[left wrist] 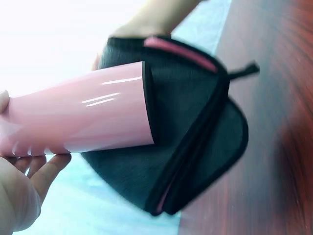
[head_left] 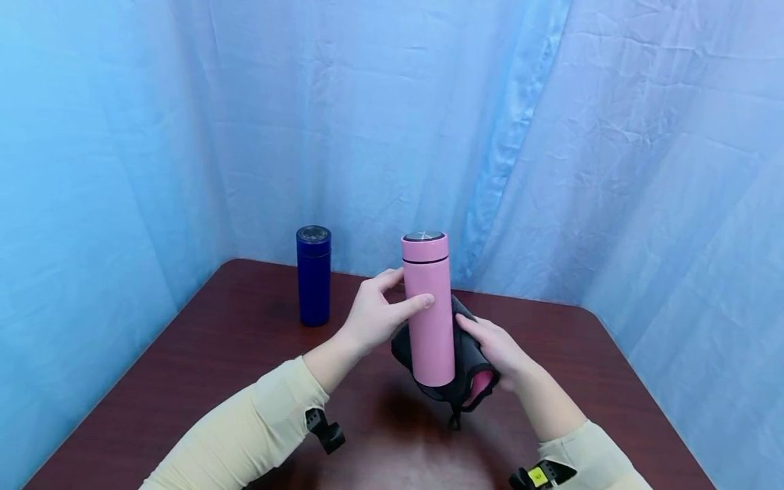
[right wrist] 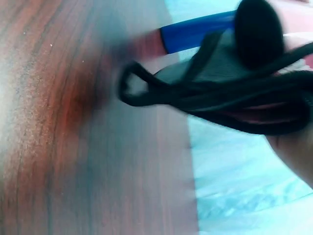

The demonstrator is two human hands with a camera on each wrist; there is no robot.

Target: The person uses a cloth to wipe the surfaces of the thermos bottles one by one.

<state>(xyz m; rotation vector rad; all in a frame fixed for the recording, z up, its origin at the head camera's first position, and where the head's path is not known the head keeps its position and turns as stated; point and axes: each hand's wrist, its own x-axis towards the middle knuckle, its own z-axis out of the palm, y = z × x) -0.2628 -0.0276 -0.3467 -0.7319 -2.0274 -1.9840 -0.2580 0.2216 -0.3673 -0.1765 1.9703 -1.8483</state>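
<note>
A pink thermos bottle (head_left: 430, 340) with a dark ring under its cap is held upright over the table, my left hand (head_left: 378, 312) gripping its upper body with the thumb across the front. Behind it, my right hand (head_left: 499, 350) holds a dark grey fabric pouch (head_left: 470, 350) with black edging, a pink lining and a small loop at one end. In the left wrist view the bottle's black base overlaps the side of the pouch (left wrist: 190, 88). Most of the right hand's fingers are hidden behind the pouch.
A dark blue thermos bottle (head_left: 314, 289) stands upright at the back left of the reddish-brown table (head_left: 245, 354). Pale blue curtains (head_left: 380, 122) surround the table at the back and both sides.
</note>
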